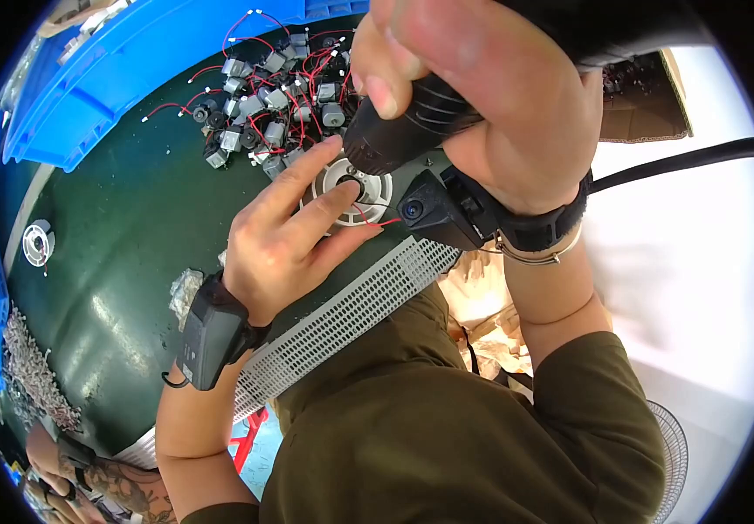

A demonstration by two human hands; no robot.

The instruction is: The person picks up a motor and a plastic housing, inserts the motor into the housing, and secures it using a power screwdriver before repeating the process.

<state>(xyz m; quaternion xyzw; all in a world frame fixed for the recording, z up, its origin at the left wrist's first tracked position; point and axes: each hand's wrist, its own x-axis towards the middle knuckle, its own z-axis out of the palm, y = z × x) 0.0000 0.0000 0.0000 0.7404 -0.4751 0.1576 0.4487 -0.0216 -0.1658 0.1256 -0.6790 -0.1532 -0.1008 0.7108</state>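
— Two hands at the white round fan housing (355, 188)?
— Yes. It lies on the dark green bench (132, 262), under both. Left hand (285, 240): fingers spread, index and middle fingertips pressing its hub. Right hand (490, 105): fist wrapped around a black electric screwdriver (403, 131), tip down on the housing.
— Surroundings?
— Pile of small grey motors with red leads (268, 96) just behind the housing; blue plastic crate (123, 70) at far left; perforated metal strip (351, 314) along the bench edge; brown cardboard box (643, 100) at right.
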